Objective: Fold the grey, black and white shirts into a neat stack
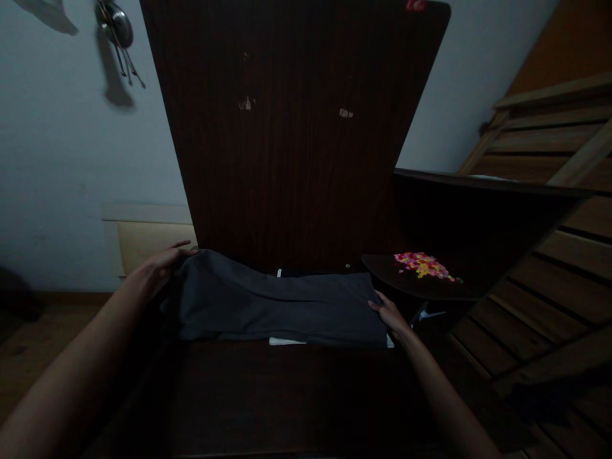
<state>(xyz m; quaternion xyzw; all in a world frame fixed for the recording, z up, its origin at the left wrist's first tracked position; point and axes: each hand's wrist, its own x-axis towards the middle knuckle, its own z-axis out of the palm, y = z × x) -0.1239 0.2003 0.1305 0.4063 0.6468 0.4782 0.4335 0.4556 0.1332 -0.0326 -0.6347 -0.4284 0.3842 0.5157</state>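
Note:
A dark grey folded garment [282, 303] lies across a dark wooden table [287, 389]. My left hand [165, 262] grips its far left corner, fingers curled over the cloth edge. My right hand [389, 315] holds the garment's right edge, fingers closed on the fabric. A white edge of something [287, 341] peeks out from under the garment's near side.
A tall dark wooden board [291, 127] stands upright behind the garment. A small dark shelf [406, 284] at right holds a pile of pink and yellow bits [423, 264]. Wooden slatted frames [549, 242] lean at right. Metal utensils [117, 32] hang on the pale wall.

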